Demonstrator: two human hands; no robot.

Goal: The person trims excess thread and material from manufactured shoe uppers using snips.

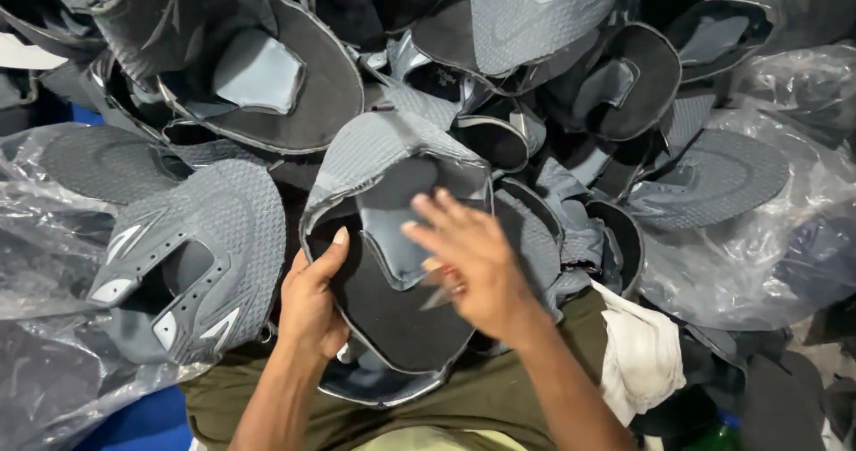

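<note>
A grey knitted shoe upper (383, 161) with a black inner lining lies open on my lap, lining side up. My left hand (312, 304) grips its left edge, thumb on the black lining. My right hand (468, 264) hovers over the grey tongue piece (392, 228), fingers spread and blurred. A small thin tool (437, 295) seems tucked under its palm; what it is I cannot tell.
A heap of several more grey and black shoe uppers (267, 76) fills the space ahead. Clear plastic bags (53, 237) hold more at left and right (758, 237). A white cloth (642, 353) lies by my right forearm. Olive trousers (464, 406) below.
</note>
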